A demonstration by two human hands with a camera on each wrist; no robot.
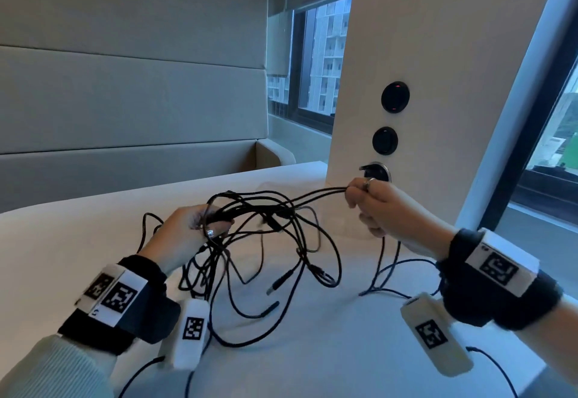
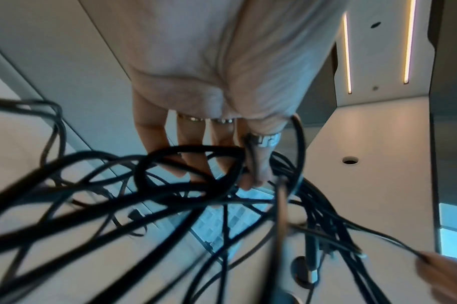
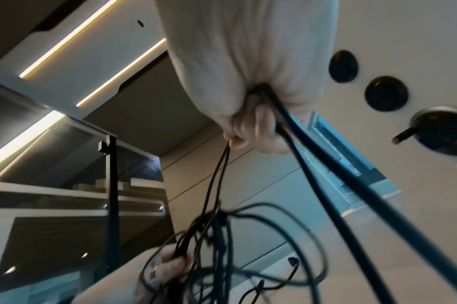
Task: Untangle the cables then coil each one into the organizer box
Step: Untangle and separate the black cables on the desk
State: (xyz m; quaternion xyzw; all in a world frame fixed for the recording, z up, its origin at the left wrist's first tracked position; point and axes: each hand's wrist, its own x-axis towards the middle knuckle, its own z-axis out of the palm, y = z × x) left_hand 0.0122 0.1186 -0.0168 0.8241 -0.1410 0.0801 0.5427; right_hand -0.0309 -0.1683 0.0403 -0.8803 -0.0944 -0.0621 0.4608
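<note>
Cables (image 1: 275,225) tangled between both hands

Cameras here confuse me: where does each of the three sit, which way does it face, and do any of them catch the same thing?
Head: worn on the head, looking forward and down at the table; both forearms show, left hand and right hand gripping the black cables.
Left wrist: looks along the left hand into blurred cables; right fingertips show at the corner.
Right wrist: looks along the right hand down its cables.
Shared: the head and right wrist views both show the round wall sockets.
</note>
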